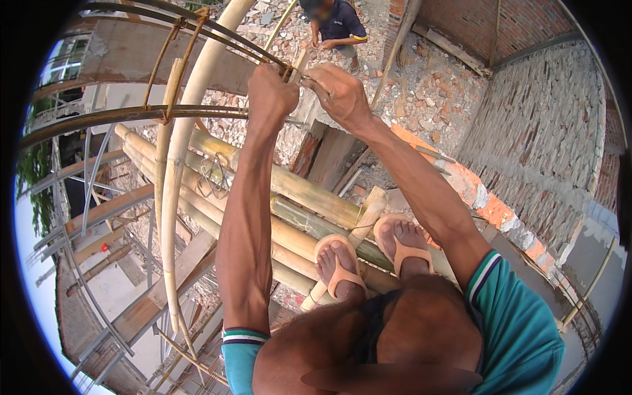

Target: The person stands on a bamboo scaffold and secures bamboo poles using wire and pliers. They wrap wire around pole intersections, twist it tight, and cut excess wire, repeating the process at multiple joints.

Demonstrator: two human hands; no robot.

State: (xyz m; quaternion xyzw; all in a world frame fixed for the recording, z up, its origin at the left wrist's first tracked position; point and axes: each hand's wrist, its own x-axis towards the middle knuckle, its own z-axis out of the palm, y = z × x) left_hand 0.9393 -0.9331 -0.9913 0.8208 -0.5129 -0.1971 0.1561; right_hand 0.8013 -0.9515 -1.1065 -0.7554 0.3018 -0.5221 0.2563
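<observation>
Both my hands are raised at the end of a rebar cage (197,113) made of long dark steel bars joined by rusty stirrups. My left hand (271,92) is closed around the cage's end, where the upper bars meet its fingers. Just to its right, my right hand (339,95) is closed in a pinch, thumb and fingers pressed together; what lies between them is too small to make out. A pale bamboo pole (187,118) rises beside the cage, left of my left forearm. Loops of thin wire (214,176) rest on the bamboo below.
My sandalled feet stand on a platform of bamboo poles (296,240), high above brick rubble (421,99). Another person (339,29) stands below at the top. A broken brick wall edge (487,201) runs along the right, before a rough mortared wall (533,125). Wooden planks (164,289) lie lower left.
</observation>
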